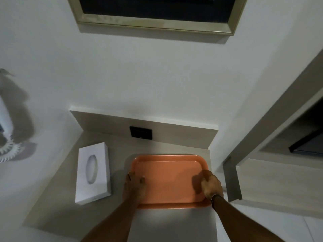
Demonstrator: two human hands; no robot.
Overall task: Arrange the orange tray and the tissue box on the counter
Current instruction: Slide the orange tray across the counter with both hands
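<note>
1. The orange tray (168, 179), smooth with rounded corners and nothing in it, is gripped at its side rims by the left hand (135, 185) and the right hand (211, 185), over the counter (57, 205).
2. The white rectangular tissue box (93, 172), with an oval slot, lies flat just left of it.

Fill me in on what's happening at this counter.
A person grips an orange tray by its two short sides, left hand on the left rim and right hand on the right. The tray sits at the counter's right end, near the wall. A white tissue box lies flat to its left, untouched and apart from the tray. The tray is empty.
</note>
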